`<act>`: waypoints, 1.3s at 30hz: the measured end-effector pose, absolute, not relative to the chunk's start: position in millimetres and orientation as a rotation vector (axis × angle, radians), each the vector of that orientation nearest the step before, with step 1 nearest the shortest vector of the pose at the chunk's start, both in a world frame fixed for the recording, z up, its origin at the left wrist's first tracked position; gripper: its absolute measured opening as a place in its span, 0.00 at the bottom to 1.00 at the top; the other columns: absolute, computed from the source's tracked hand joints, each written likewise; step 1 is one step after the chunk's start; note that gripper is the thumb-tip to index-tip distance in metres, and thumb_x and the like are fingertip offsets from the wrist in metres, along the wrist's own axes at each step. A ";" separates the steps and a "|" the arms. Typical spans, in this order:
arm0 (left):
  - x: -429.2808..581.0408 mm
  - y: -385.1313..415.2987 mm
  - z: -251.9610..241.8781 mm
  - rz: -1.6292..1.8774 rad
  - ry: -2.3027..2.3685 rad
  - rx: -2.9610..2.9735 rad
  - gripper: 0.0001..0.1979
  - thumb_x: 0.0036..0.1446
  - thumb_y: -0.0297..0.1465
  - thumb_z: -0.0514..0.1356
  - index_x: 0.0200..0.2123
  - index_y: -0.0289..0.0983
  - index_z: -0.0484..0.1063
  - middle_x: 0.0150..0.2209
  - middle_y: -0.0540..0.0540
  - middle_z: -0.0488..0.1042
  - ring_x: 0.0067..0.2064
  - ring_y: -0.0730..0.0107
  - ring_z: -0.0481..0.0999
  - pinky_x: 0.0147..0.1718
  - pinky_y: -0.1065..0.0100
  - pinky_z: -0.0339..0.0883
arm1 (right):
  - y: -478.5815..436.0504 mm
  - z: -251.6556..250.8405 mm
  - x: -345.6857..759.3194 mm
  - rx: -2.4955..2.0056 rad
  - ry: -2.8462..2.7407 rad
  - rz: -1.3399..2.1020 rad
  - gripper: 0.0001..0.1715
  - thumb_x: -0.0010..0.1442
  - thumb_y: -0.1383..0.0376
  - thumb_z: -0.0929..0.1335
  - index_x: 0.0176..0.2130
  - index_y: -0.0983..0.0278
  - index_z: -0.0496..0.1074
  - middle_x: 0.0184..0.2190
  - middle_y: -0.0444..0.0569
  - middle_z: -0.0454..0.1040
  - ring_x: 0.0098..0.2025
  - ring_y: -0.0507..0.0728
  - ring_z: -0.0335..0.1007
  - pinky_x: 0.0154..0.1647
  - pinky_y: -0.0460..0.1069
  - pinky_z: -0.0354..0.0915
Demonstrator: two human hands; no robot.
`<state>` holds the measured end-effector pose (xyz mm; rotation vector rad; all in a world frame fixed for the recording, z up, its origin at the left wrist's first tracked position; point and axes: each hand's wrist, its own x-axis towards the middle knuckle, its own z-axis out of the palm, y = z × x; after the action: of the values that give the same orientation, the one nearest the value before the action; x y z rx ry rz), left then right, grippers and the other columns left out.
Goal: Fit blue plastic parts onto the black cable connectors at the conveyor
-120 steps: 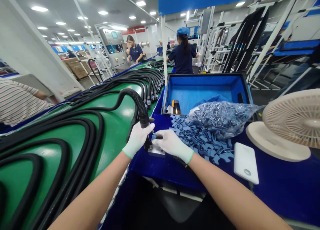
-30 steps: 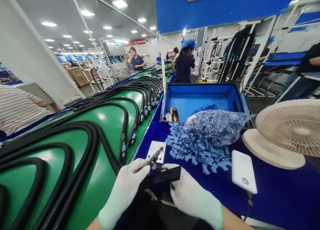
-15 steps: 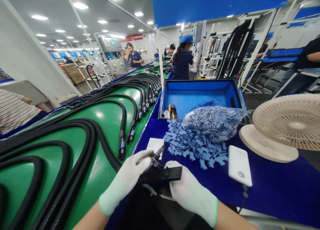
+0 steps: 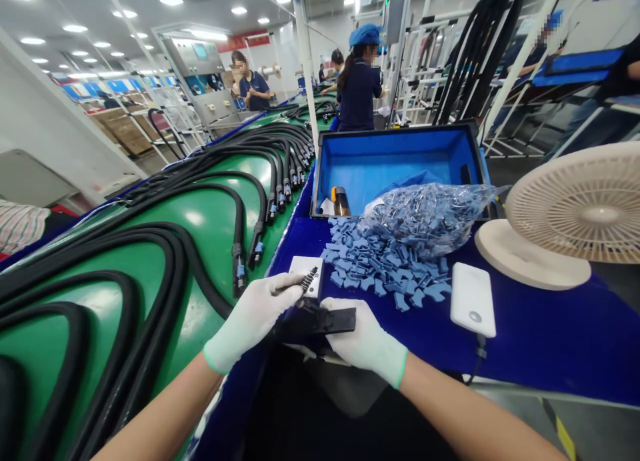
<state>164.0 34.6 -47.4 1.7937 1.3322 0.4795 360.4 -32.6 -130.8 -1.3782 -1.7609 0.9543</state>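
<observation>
My left hand (image 4: 263, 317), in a white glove, pinches a thin dark part with a spring-like coil (image 4: 309, 279) between thumb and fingers. My right hand (image 4: 367, 344), gloved too, wraps from below and the right around a flat black plastic end piece (image 4: 339, 320). The left hand's lower fingers are hidden, so I cannot tell whether they also grip the black piece. Just behind the left fingertips lies a white block (image 4: 300, 265). Beyond my right hand is a heap of small blue plastic clips (image 4: 385, 274).
Black hoses (image 4: 173, 247) with clipped ends lie along the green belt (image 4: 210, 214) at left. A clear bag of clips (image 4: 430, 214), a blue bin (image 4: 395, 157), a white power bank (image 4: 473, 299) with cable and a beige fan (image 4: 595, 211) stand right. Co-workers (image 4: 361, 87) are farther back.
The view has tilted down a little, so the bench things sit higher. Both hands keep their hold, with the coiled part and black piece slightly shifted left.
</observation>
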 end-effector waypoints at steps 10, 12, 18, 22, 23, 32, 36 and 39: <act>174.6 27.8 -38.1 0.609 1.290 1.786 0.23 0.63 0.43 0.59 0.55 0.37 0.79 0.54 0.47 0.80 0.55 0.50 0.78 0.56 0.58 0.70 | -48.9 -110.7 376.4 -1.568 -1.879 0.656 0.15 0.56 0.75 0.65 0.42 0.62 0.74 0.40 0.51 0.77 0.43 0.60 0.73 0.47 0.53 0.65; 173.6 25.5 -33.7 0.641 1.260 1.767 0.23 0.64 0.42 0.58 0.55 0.36 0.78 0.53 0.45 0.80 0.53 0.52 0.79 0.54 0.60 0.71 | -55.1 -107.1 381.1 -1.602 -1.797 0.608 0.19 0.52 0.72 0.71 0.46 0.63 0.74 0.45 0.54 0.76 0.49 0.64 0.70 0.52 0.56 0.64; 169.9 14.9 -33.7 0.573 1.188 1.761 0.21 0.62 0.36 0.60 0.58 0.40 0.76 0.55 0.46 0.78 0.58 0.54 0.76 0.61 0.59 0.66 | -63.5 -93.3 376.4 -1.237 -1.166 1.397 0.21 0.55 0.69 0.71 0.49 0.63 0.69 0.30 0.43 0.74 0.29 0.54 0.71 0.33 0.50 0.68; 169.3 7.7 -43.6 0.435 1.027 1.985 0.17 0.61 0.33 0.60 0.52 0.43 0.80 0.54 0.46 0.78 0.59 0.54 0.73 0.62 0.57 0.64 | -58.1 -95.4 366.5 -1.071 -0.980 1.505 0.19 0.51 0.73 0.69 0.45 0.64 0.67 0.33 0.43 0.74 0.32 0.54 0.75 0.38 0.51 0.71; 169.3 6.3 -46.6 0.430 0.988 2.014 0.16 0.61 0.31 0.60 0.51 0.43 0.80 0.52 0.46 0.78 0.57 0.55 0.74 0.61 0.57 0.66 | -56.6 -97.3 364.6 -1.034 -0.981 1.519 0.21 0.51 0.74 0.69 0.45 0.64 0.67 0.34 0.43 0.74 0.33 0.54 0.75 0.39 0.51 0.72; 163.7 7.5 -73.6 0.537 0.771 2.384 0.16 0.66 0.28 0.57 0.53 0.42 0.78 0.41 0.42 0.75 0.43 0.62 0.74 0.44 0.63 0.70 | -48.8 -101.9 364.8 -0.973 -1.125 1.580 0.22 0.48 0.74 0.70 0.43 0.63 0.65 0.33 0.42 0.74 0.33 0.55 0.76 0.37 0.50 0.72; 164.3 20.6 -80.7 0.518 0.751 2.224 0.17 0.62 0.29 0.61 0.54 0.43 0.78 0.40 0.46 0.75 0.43 0.64 0.75 0.44 0.64 0.70 | -47.4 -101.7 363.1 -0.951 -1.086 1.601 0.22 0.46 0.75 0.69 0.42 0.62 0.63 0.30 0.41 0.74 0.30 0.55 0.76 0.36 0.51 0.73; 172.2 29.8 -82.2 0.540 0.996 1.989 0.38 0.50 0.27 0.67 0.65 0.43 0.65 0.40 0.50 0.74 0.40 0.65 0.75 0.43 0.64 0.71 | -45.7 -104.2 359.8 -0.928 -1.041 1.584 0.22 0.45 0.76 0.68 0.41 0.62 0.63 0.29 0.41 0.74 0.30 0.54 0.76 0.36 0.51 0.73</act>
<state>172.2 29.8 -82.2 1.9888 0.9957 0.5405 359.8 -45.7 -104.2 -0.9283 -1.0413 1.5842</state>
